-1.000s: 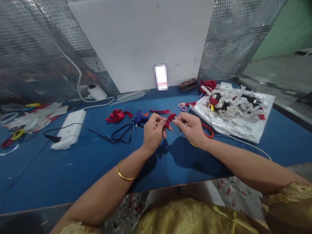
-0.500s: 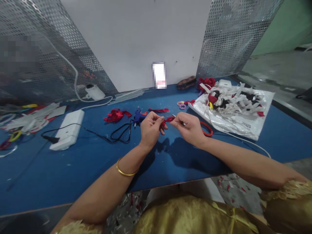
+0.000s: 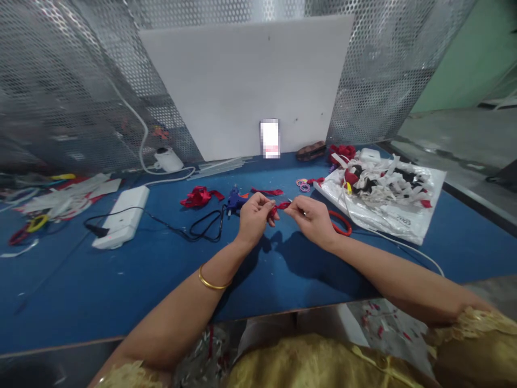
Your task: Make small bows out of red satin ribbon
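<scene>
My left hand (image 3: 253,216) and my right hand (image 3: 312,219) meet over the middle of the blue table (image 3: 121,275). Both pinch a small piece of red ribbon (image 3: 279,207) stretched between their fingertips. A thin pale item pokes out of my right hand's fingers; I cannot make out what it is. A gold bangle (image 3: 212,281) sits on my left wrist. A blue glue gun (image 3: 235,199) lies just beyond my left hand, its black cord (image 3: 204,229) looped to the left. A red ring (image 3: 341,223) lies under my right wrist.
A white power strip (image 3: 121,215) lies at the left. A red ribbon bunch (image 3: 198,196) lies near the glue gun. A plastic bag (image 3: 388,207) with white, red and black scraps lies at the right. Perforated metal screens and a white board (image 3: 246,81) stand behind.
The hands have stayed together on the ribbon, with the red piece drawn out flatter between the fingertips. The camera has tilted up a little, showing more of the white board.
</scene>
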Tool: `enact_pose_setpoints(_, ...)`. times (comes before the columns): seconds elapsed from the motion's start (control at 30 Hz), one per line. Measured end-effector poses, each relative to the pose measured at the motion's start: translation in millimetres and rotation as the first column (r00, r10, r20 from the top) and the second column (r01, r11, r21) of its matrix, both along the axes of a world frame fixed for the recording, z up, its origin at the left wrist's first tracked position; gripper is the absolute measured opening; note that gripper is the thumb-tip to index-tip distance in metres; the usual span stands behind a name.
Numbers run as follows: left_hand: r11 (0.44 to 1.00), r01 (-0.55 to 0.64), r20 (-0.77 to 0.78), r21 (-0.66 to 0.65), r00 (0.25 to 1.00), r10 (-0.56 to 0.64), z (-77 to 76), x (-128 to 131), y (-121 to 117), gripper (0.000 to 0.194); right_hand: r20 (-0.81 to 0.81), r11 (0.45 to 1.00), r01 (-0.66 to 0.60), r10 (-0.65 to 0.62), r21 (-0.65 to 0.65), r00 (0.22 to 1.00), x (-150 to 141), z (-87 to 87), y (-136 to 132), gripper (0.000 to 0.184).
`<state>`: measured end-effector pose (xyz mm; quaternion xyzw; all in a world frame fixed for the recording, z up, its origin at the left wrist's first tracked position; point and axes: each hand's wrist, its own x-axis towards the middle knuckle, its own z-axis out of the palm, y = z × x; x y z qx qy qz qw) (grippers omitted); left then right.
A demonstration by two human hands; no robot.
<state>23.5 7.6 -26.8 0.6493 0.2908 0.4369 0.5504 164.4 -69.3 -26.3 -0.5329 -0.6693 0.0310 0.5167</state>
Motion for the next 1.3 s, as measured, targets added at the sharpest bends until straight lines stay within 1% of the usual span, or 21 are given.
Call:
enact_pose_setpoints(0.1, 0.999, 0.034, 0.002, 0.000, 0.999, -0.034, 1.9, 1, -3, 0.024, 0.002, 0.999, 0.043, -0.043, 0.002, 0.999, 2, -2.3, 2, 0.023)
enact_pose_setpoints(0.27, 0.999, 0.017, -0.052, 0.040, 0.999, -0.015, 8.7, 2, -11, 0.025, 0.156, 0.995, 0.095, -0.094, 0.003, 0.983, 3, 1.2, -2, 0.016)
enact_pose_setpoints(0.33, 1.000, 0.002, -0.051, 0.030, 0.999, 0.000, 13.0, 2, -12, 0.025, 0.173, 0.995, 0.097, -0.098, 0.014, 0.980, 4, 5.7, -4, 0.017)
enact_pose_setpoints(0.4, 1.000, 0.001, -0.044, 0.017, 0.999, 0.000, 18.7, 2, -12, 0.024, 0.129, 0.997, 0.078, -0.080, 0.022, 0.988, 6, 12.2, -4, 0.016)
enact_pose_setpoints(0.47, 1.000, 0.027, -0.048, 0.015, 0.999, -0.027, 25.3, 1, -11, 0.023, 0.057, 0.998, 0.051, -0.053, 0.030, 0.997, 7, 20.0, -3, 0.014)
enact_pose_setpoints(0.57, 0.996, 0.070, -0.098, 0.046, 0.993, -0.066, 34.0, -5, -8, 0.022, -0.058, 1.000, 0.006, -0.005, 0.022, 0.998, 6, 30.7, 0, 0.012)
enact_pose_setpoints(0.63, 0.996, 0.074, -0.140, 0.057, 0.988, -0.065, 36.0, -11, -8, 0.021, -0.129, 1.000, -0.031, 0.031, 0.000, 0.991, 2, 34.2, 2, 0.012)
enact_pose_setpoints(0.7, 0.997, 0.065, -0.165, 0.036, 0.985, -0.058, 33.3, -18, -8, 0.022, -0.204, 0.998, -0.060, 0.054, -0.021, 0.978, -3, 33.5, 3, 0.011)
enact_pose_setpoints(0.8, 0.998, 0.058, -0.199, -0.031, 0.978, -0.063, 22.7, -24, -8, 0.023, -0.309, 0.996, -0.081, 0.063, -0.045, 0.949, -11, 25.4, 2, 0.011)
enact_pose_setpoints(0.87, 0.995, 0.062, -0.221, -0.076, 0.972, -0.077, 15.2, -25, -7, 0.023, -0.336, 0.983, -0.162, 0.126, -0.082, 0.933, -15, 17.7, 0, 0.010)
enact_pose_setpoints(0.93, 0.992, 0.063, -0.233, -0.111, 0.969, -0.088, 9.8, -26, -6, 0.022, -0.336, 0.939, -0.318, 0.259, -0.134, 0.906, -15, 10.1, -2, 0.010)
enact_pose_setpoints(1.0, 0.990, 0.061, -0.245, -0.128, 0.965, -0.091, 7.0, -26, -5, 0.021, -0.327, 0.866, -0.460, 0.385, -0.195, 0.863, -14, 3.5, -4, 0.015)
enact_pose_setpoints(1.07, 0.989, 0.074, -0.266, -0.126, 0.958, -0.106, 5.8, -26, -6, 0.021, -0.323, 0.806, -0.532, 0.447, -0.258, 0.834, -10, -1.8, -5, 0.018)
enact_pose_setpoints(1.13, 0.985, 0.121, -0.288, -0.122, 0.946, -0.151, 4.9, -27, -9, 0.021, -0.319, 0.786, -0.528, 0.435, -0.321, 0.842, -7, -5.5, -6, 0.018)
enact_pose_setpoints(1.17, 0.983, 0.140, -0.307, -0.118, 0.936, -0.170, 4.3, -27, -10, 0.021, -0.303, 0.793, -0.499, 0.408, -0.350, 0.861, -6, -6.8, -6, 0.018)
enact_pose_setpoints(1.23, 0.983, 0.162, -0.336, -0.092, 0.924, -0.184, 2.9, -27, -13, 0.022, -0.222, 0.825, -0.414, 0.353, -0.384, 0.909, -6, -8.4, -7, 0.018)
enact_pose_setpoints(1.3, 0.986, 0.150, -0.354, -0.068, 0.921, -0.164, 1.3, -27, -14, 0.022, -0.119, 0.861, -0.340, 0.319, -0.377, 0.940, -7, -8.9, -7, 0.017)
